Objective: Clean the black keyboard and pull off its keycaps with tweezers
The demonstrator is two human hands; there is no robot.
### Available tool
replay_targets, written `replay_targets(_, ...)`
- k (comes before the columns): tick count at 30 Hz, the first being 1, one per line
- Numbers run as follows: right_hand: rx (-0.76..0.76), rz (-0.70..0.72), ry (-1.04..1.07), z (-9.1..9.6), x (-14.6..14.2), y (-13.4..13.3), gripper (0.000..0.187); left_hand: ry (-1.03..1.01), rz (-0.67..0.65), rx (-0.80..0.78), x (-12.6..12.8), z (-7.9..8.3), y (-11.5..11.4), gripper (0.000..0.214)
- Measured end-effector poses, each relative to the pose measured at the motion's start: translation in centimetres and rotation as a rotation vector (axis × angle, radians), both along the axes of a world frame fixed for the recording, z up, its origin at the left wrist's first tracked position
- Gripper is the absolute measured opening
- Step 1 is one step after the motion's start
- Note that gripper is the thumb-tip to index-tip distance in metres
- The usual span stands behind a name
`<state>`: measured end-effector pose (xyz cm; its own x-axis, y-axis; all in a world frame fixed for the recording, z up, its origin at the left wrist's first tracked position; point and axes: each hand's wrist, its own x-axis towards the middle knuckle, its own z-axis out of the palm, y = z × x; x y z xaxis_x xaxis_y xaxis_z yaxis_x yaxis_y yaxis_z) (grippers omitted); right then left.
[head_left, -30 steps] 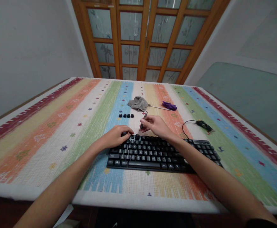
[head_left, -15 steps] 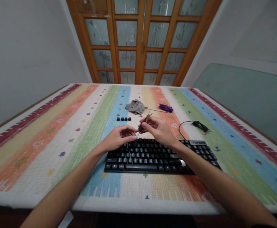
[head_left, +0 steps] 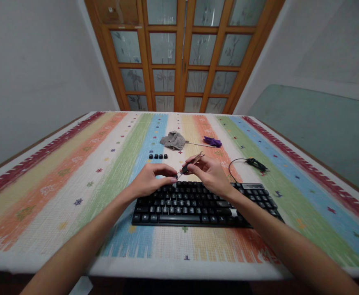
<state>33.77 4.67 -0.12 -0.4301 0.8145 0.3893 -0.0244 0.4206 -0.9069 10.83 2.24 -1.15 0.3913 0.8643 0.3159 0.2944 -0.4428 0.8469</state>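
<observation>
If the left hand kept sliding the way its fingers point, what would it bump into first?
The left hand points right, over the keyboard's far edge. It would likely first meet the thin tool and the small dark piece on it, held in the right hand. They look almost touching, though depth is unclear.

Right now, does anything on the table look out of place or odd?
Yes: four loose black keycaps lie in a row on the striped cloth beyond the black keyboard, off the board. The right hand holds a thin tool carrying another cap.
</observation>
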Motion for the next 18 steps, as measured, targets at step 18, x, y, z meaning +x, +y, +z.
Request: replay_targets(18, 0.089, -0.153, 0.038, -0.7, 0.7, -1.2, 0.035, 0.254, 0.109, 0.516, 1.2, 0.7, -0.3, 0.010)
